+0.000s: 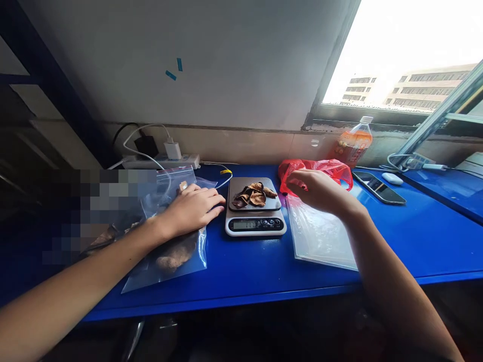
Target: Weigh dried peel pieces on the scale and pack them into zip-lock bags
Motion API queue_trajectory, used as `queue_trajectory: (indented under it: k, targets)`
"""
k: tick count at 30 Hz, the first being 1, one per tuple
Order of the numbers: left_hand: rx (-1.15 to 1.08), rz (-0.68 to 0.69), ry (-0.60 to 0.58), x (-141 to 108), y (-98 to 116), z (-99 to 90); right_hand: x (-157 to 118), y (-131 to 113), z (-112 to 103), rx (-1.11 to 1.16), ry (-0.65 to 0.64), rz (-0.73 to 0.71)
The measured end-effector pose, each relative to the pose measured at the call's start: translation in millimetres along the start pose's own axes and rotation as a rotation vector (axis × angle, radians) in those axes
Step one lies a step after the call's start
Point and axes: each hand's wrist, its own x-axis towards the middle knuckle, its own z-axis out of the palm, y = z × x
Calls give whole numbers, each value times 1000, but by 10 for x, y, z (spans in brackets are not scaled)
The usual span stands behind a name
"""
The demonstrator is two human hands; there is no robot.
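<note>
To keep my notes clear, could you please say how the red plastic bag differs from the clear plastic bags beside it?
The red plastic bag is crumpled, while the clear plastic bags lie flat. The red plastic bag sits farther back; the clear plastic bags reach nearer the table's front edge. Both are right of the digital scale.

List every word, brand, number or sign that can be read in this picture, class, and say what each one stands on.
"11…": the lit display of the kitchen scale; the last digit is unclear.
Button markings, on the scale's front: too small to read.
Red lettering, on the bottle of orange drink: too blurred to read.
I can make out no other text.
</note>
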Motion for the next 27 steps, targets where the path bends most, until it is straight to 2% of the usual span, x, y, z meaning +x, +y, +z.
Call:
queue_trajectory:
  k: [3, 6, 11, 16, 20, 23, 27]
  targets:
    - [-32, 7, 2, -18, 25, -1, -22, 233, 36, -62, -186, 71]
    - [-116, -36, 47, -11, 55, -18, -19, 348, 90, -69, -279, 102]
    - [-401, -331, 106, 236, 101, -164, 20, 257, 115, -55, -312, 122]
    - [-483, -238, -25, 612, 87, -295, 31, 229, 143, 18, -319, 119]
    - [-517, -165, -148, 751, 90, -321, 28, 288, 166, 49, -313, 97]
    - [-520, -175, -170, 778, 109, -306, 31, 292, 155, 56, -315, 101]
    - [-541, -218, -133, 777, 76, -244, 31, 268, 133, 85, -291, 109]
